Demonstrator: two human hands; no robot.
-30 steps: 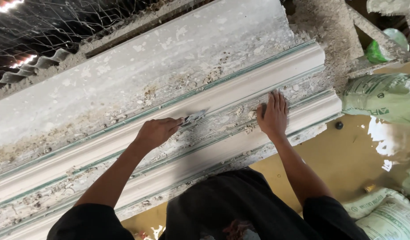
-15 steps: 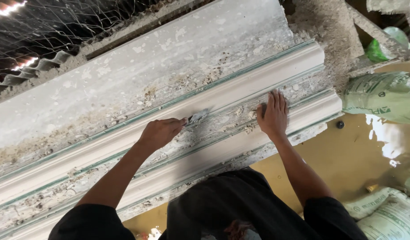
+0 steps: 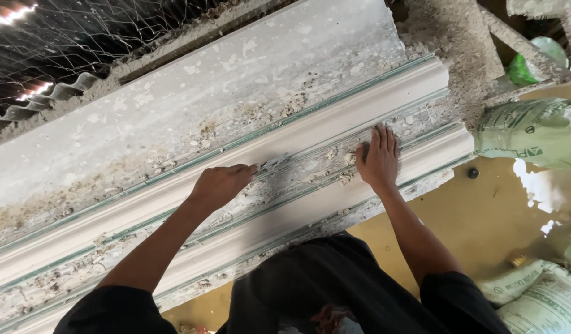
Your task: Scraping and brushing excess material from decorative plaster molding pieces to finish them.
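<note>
Plaster moulding (image 3: 335,120); left hand (image 3: 220,185) gripping scraper (image 3: 274,163)

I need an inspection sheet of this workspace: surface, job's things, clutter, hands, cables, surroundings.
Surface: long white moulding with ridges, crusted with plaster crumbs.
Job's things: small flat scraper blade lying in the groove.
Clutter: loose crumbs in the channel; a dark knob on the floor.
Hands: left hand has its grip on the scraper; right hand lies flat on the moulding.
Cables: nothing seen.
Surroundings: wire mesh, sacks, wet brown floor.
</note>
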